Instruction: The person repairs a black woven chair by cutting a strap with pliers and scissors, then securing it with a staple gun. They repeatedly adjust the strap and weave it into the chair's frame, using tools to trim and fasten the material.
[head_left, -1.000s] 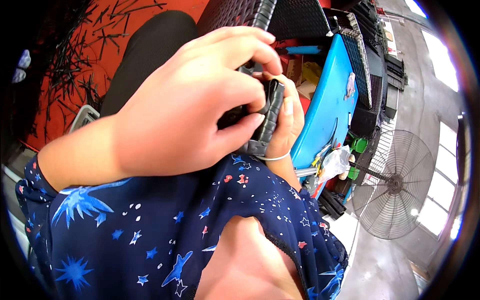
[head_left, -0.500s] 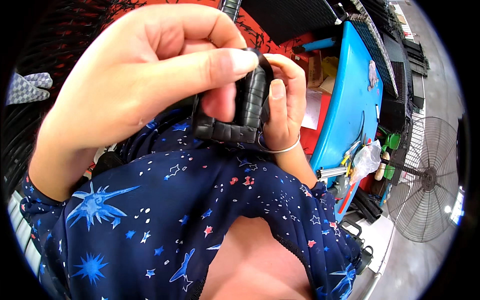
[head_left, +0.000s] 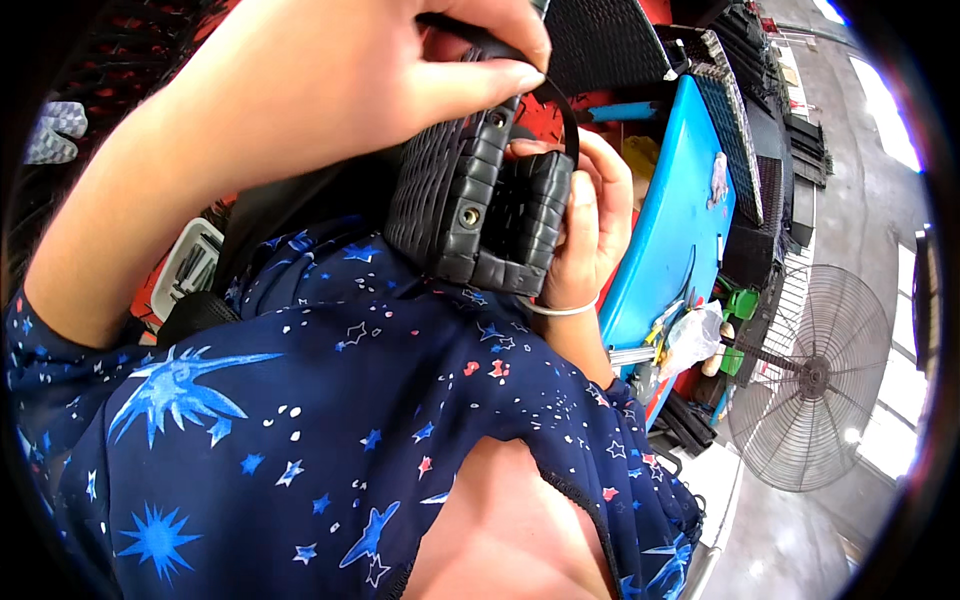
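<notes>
A black woven wicker piece [head_left: 428, 205] is held up in front of my chest, its end wrapped in flat strands, with a gap and two small metal-rimmed holes showing. Closed in a pinch above it, my left hand [head_left: 370, 85] grips a flat black wicker strand [head_left: 572, 125] between thumb and fingers. The strand arcs from my left fingertips down to the right side of the wrapped end. My right hand [head_left: 592, 215] clasps that side, thumb in front and fingers partly hidden behind it.
A blue table [head_left: 665, 200] on the right carries tools and a clear plastic bag [head_left: 692, 338]. Beyond it stand black woven panels [head_left: 722, 120] and a large fan [head_left: 815, 378]. A pale bin [head_left: 187, 265] with dark pieces is at the left, below a checkered cloth [head_left: 55, 132].
My left hand has moved up and away from the wicker piece, drawing the strand into a longer arc. The piece is turned, so its woven side and holes now show.
</notes>
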